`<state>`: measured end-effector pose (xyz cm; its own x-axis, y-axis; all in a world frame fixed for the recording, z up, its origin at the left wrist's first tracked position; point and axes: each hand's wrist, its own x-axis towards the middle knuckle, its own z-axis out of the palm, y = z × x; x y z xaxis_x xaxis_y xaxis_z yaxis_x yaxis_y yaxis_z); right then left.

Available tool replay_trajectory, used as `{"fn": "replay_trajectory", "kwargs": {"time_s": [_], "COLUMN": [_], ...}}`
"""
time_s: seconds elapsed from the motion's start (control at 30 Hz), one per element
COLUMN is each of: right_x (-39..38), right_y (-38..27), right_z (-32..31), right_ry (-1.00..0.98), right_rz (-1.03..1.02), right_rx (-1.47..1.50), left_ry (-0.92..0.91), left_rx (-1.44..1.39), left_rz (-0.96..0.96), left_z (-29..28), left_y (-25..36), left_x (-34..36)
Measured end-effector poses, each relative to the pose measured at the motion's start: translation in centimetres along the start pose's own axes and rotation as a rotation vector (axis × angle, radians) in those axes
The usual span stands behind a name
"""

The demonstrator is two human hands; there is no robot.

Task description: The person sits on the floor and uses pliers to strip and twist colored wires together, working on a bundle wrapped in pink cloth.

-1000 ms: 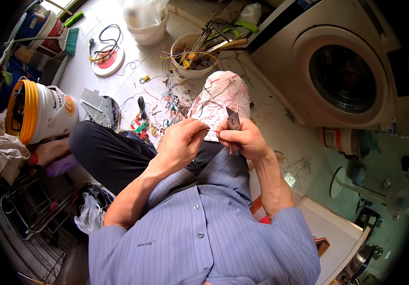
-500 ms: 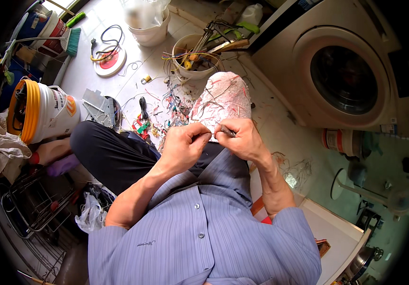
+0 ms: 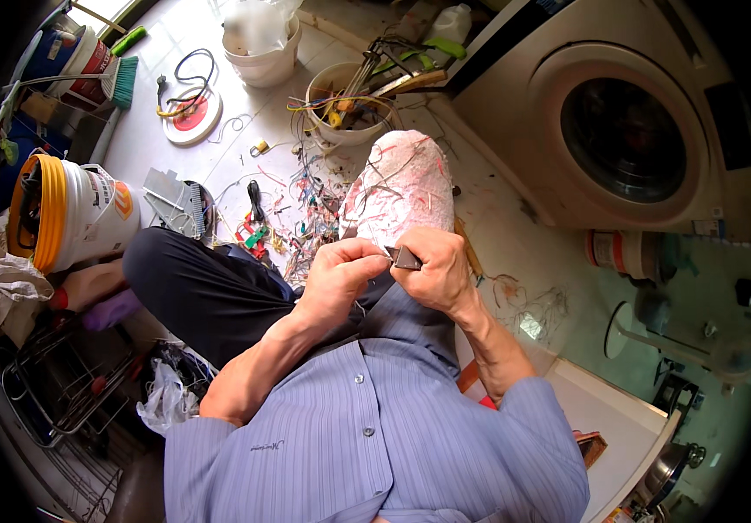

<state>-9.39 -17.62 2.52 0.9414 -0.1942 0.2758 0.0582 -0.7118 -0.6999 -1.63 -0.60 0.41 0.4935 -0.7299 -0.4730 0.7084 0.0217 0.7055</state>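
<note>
My right hand (image 3: 439, 268) is closed around a short dark metal tool (image 3: 405, 258), with a flat, blade-like face toward me; its exact kind is unclear. Close against it, my left hand (image 3: 340, 272) pinches what looks like a thin wire, mostly hidden by the fingers. Both hands meet above my lap. Just beyond them a pinkish-white cloth (image 3: 401, 187) covers my knee, with cut wire bits strewn over it. A heap of coloured wire scraps (image 3: 310, 205) lies on the floor left of the cloth.
A white bucket of tools and wires (image 3: 349, 126) stands ahead, near another white bucket (image 3: 262, 61). The washing machine (image 3: 523, 148) is at right. A white bucket with orange hose (image 3: 96, 218) sits left. A round white lid (image 3: 205, 131) bears a coiled cable.
My right wrist has turned, so the tool's flat dark face now shows. My left hand has shifted slightly right and down, still pinching beside the tool. The view has moved slightly.
</note>
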Motion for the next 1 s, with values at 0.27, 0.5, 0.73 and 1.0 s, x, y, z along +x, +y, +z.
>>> {"fn": "replay_trajectory", "kwargs": {"time_s": [0.27, 0.5, 0.73, 1.0], "right_x": [-0.8, -1.2, -2.0, -2.7], "right_y": [1.1, 1.1, 1.0, 1.6], "right_z": [-0.5, -1.0, -1.0, -1.6], "right_ry": [-0.038, 0.044, 0.112, 0.161], "right_rz": [-0.024, -0.077, 0.105, 0.202], "right_rx": [-0.045, -0.127, 0.001, 0.057], "left_ry": [0.002, -0.009, 0.028, 0.028], "left_rx": [-0.021, 0.042, 0.031, 0.027], "left_rz": [-0.024, -0.008, 0.013, 0.061], "left_z": [0.4, 1.0, 1.4, 1.7], "left_y": [-1.0, -1.5, -2.0, -1.8], "left_x": [0.4, 0.8, 0.9, 0.6]}}
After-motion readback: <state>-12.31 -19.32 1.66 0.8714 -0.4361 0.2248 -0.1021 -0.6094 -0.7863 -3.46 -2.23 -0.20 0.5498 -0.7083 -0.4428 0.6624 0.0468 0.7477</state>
